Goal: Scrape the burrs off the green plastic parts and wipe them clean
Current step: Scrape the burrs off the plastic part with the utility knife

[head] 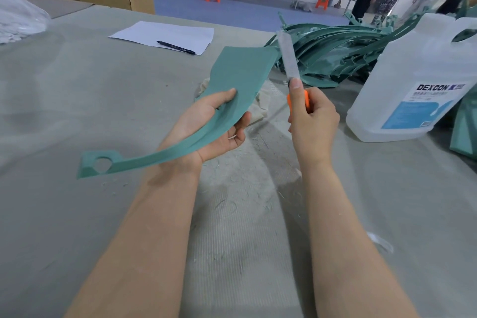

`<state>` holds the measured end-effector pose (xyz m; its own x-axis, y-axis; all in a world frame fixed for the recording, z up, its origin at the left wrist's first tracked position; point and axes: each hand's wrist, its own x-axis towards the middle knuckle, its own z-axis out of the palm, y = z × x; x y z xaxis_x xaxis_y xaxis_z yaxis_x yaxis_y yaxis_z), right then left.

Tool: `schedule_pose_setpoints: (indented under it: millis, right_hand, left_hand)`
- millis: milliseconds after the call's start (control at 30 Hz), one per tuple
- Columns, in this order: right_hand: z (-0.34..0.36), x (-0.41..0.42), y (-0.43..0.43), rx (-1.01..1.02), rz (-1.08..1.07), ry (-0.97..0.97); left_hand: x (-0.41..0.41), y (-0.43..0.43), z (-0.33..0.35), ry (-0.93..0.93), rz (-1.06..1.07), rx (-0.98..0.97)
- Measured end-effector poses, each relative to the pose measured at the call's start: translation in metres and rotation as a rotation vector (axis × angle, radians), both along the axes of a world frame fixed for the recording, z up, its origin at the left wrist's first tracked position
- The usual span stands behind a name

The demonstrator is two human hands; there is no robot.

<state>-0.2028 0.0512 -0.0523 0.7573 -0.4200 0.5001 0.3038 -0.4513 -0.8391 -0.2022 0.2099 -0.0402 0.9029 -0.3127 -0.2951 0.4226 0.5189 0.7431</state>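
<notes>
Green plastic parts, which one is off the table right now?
The flat curved part held up in the left hand; the others lie heaped in the pile behind.

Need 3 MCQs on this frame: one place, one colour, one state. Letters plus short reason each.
1. Where does the black pen lie?
A. on the white paper sheet
B. in the jug
C. on a stool

2. What colour is the scraper knife's handle?
A. blue
B. orange
C. black

3. How is the long curved green plastic part held?
A. flat on the table
B. lifted in the left hand
C. on the pile

Key: 1 A, the pen rests across the sheet. 2 B, orange shows between the fingers of the right hand. 3 B, the left hand's fingers wrap its middle, above the grey table.
</notes>
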Motion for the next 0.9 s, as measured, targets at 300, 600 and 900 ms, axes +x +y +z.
schedule_pose_setpoints:
  millis: [300,600,900]
  right_hand:
    - [-0.004,0.001,0.001,-0.097,0.053,0.009]
    - [-0.009,0.002,0.010,-0.210,0.187,0.083]
    - [-0.011,0.003,0.011,-0.239,0.248,0.089]
  left_hand:
    - [0.001,0.001,0.000,0.013,0.016,-0.037]
    - [0.003,0.000,0.000,0.039,0.118,-0.136]
    - [0.002,-0.001,0.001,0.037,0.167,-0.197]
